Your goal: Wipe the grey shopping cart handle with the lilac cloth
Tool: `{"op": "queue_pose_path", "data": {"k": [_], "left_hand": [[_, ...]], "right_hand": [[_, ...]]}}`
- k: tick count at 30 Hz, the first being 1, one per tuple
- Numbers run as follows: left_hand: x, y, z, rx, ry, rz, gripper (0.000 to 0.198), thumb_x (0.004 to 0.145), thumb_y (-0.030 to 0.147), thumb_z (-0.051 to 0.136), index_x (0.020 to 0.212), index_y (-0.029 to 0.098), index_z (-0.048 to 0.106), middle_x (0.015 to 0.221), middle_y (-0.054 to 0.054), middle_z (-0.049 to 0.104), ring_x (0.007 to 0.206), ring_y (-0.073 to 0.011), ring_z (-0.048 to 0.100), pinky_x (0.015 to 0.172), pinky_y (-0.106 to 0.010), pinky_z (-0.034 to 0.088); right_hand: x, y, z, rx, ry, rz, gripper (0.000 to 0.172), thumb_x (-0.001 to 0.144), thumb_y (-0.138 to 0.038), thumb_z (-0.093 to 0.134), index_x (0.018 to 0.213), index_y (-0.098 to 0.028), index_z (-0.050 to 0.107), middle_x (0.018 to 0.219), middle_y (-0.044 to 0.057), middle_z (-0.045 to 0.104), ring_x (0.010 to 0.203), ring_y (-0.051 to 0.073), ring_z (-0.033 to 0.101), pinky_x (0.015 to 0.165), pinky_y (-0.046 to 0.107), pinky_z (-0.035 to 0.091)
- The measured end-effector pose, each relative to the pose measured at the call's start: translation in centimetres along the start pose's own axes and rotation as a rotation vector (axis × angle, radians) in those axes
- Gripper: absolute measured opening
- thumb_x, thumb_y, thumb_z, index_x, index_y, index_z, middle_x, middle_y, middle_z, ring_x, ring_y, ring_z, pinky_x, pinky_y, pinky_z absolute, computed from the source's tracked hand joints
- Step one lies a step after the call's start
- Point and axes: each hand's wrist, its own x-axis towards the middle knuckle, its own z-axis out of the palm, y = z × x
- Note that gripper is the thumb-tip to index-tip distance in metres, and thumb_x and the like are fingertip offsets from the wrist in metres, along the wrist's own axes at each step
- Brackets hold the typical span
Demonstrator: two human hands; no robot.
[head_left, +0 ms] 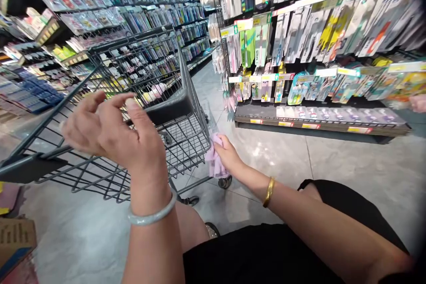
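While pressing crumpled lilac cloth (214, 166), clamped in right hand (228, 153), on grey wire trolley (181, 140), left hand (109, 135) open: may roll off

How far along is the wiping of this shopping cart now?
Nothing shows which parts are already wiped. In hand: the right hand presses a lilac cloth against a lower corner of the cart; the left hand hovers open above its side rail. What is left cannot be judged.
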Motion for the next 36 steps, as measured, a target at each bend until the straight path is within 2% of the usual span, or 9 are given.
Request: {"op": "queue_pose_path", "data": {"k": [2,6,8,13,17,21,26,28,36], "left_hand": [[0.0,1.1,-0.4,0.022,-0.148,0.090,0.040,0.101,0.047,0.039,0.125,0.026,0.063,0.129,-0.006,0.063,0.129,-0.0245,0.051,0.114,-0.045,0.028],[0.4,2.6,-0.9,0.177,-0.438,0.132,0.048,0.100,0.056,0.034,0.093,0.026,0.071,0.090,-0.007,0.069,0.098,-0.0270,0.062,0.091,-0.044,0.039],[0.5,2.5,-0.9,0.231,-0.420,0.138,0.052,0.099,0.058,0.033,0.078,0.024,0.067,0.076,-0.006,0.064,0.083,-0.0248,0.060,0.077,-0.040,0.036],[0.8,1.1,-1.6,0.297,-0.332,0.138,0.056,0.100,0.056,0.031,0.062,0.022,0.054,0.063,-0.002,0.050,0.067,-0.0184,0.048,0.065,-0.038,0.023],[1.2,1.1,-3.6,0.324,-0.406,0.006,0.051,0.097,0.048,0.035,0.063,0.021,0.060,0.056,-0.002,0.045,0.068,-0.0190,0.049,0.071,-0.040,0.030],[1.2,1.9,-4.7,0.331,-0.460,0.087,0.052,0.097,0.052,0.029,0.091,0.022,0.071,0.084,-0.009,0.067,0.098,-0.0290,0.060,0.077,-0.048,0.032],[1.7,2.1,-4.2,0.323,-0.570,0.059,0.058,0.094,0.065,0.031,0.105,0.029,0.075,0.071,-0.008,0.065,0.075,-0.0284,0.060,0.064,-0.039,0.032],[2.0,2.0,-3.9,0.358,-0.587,0.057,0.058,0.094,0.067,0.032,0.101,0.029,0.076,0.067,-0.008,0.063,0.069,-0.0270,0.057,0.061,-0.037,0.028],[1.6,2.3,-3.3,0.421,-0.503,0.105,0.061,0.097,0.061,0.029,0.079,0.024,0.074,0.067,-0.009,0.066,0.065,-0.0238,0.056,0.060,-0.034,0.022]], "right_hand": [[-0.2,-2.7,0.0,0.004,0.001,-0.085,0.030,0.084,-0.034,0.055,0.112,-0.025,0.052,0.111,0.003,0.063,0.101,0.017,0.059,0.097,0.036,0.048],[-1.0,-7.1,0.3,0.004,-0.011,-0.495,0.044,0.086,-0.034,0.060,0.126,-0.027,0.042,0.128,0.006,0.055,0.119,0.019,0.054,0.106,0.038,0.045],[-1.5,-6.0,0.7,-0.059,-0.054,-0.558,0.041,0.085,-0.025,0.057,0.124,-0.027,0.043,0.122,0.007,0.056,0.116,0.020,0.055,0.103,0.040,0.048],[-2.3,-1.4,2.0,-0.246,-0.149,-0.444,0.036,0.078,-0.012,0.052,0.112,-0.022,0.051,0.116,0.010,0.052,0.115,0.023,0.054,0.104,0.044,0.049],[-3.3,-5.4,1.8,-0.189,-0.168,-0.568,0.036,0.085,-0.019,0.053,0.120,-0.024,0.053,0.126,0.010,0.050,0.125,0.022,0.051,0.110,0.042,0.046],[-4.2,-7.5,2.0,-0.227,-0.251,-0.772,0.041,0.086,-0.023,0.056,0.127,-0.023,0.052,0.134,0.012,0.047,0.131,0.025,0.045,0.116,0.044,0.040],[-4.3,-1.4,3.0,-0.253,-0.221,-0.495,0.043,0.076,-0.016,0.056,0.119,-0.021,0.053,0.124,0.012,0.052,0.119,0.028,0.050,0.107,0.052,0.046],[-3.9,-0.7,3.1,-0.234,-0.195,-0.441,0.038,0.078,-0.014,0.051,0.115,-0.022,0.053,0.115,0.009,0.055,0.110,0.024,0.054,0.100,0.048,0.050],[0.7,-9.5,4.8,0.116,-0.026,-0.478,0.050,0.088,-0.030,0.059,0.135,-0.025,0.041,0.131,0.008,0.058,0.116,0.020,0.058,0.103,0.037,0.049]]}}
